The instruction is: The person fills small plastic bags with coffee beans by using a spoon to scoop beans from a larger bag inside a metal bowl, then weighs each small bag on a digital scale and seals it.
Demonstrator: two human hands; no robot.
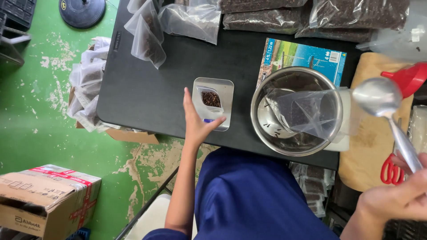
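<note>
My left hand (pixel 197 121) lies flat against the near left side of a small silver scale (pixel 224 89), fingers straight, holding nothing. On the scale stands a small clear bag (pixel 210 98) with dark seeds in it. My right hand (pixel 398 198) grips the handle of a large metal spoon (pixel 380 98), whose empty bowl hovers to the right of a steel bowl (pixel 267 129). A clear plastic bag (pixel 311 113) with dark seeds lies across the steel bowl. Everything rests on a black table (pixel 151 84).
Large bags of dark seeds (pixel 267 18) and empty clear bags (pixel 149 31) line the far edge. A red funnel (pixel 409 79) and red scissors (pixel 391 171) lie at the right. Cardboard boxes (pixel 44 200) stand on the green floor at left, one holding filled bags (pixel 86 89).
</note>
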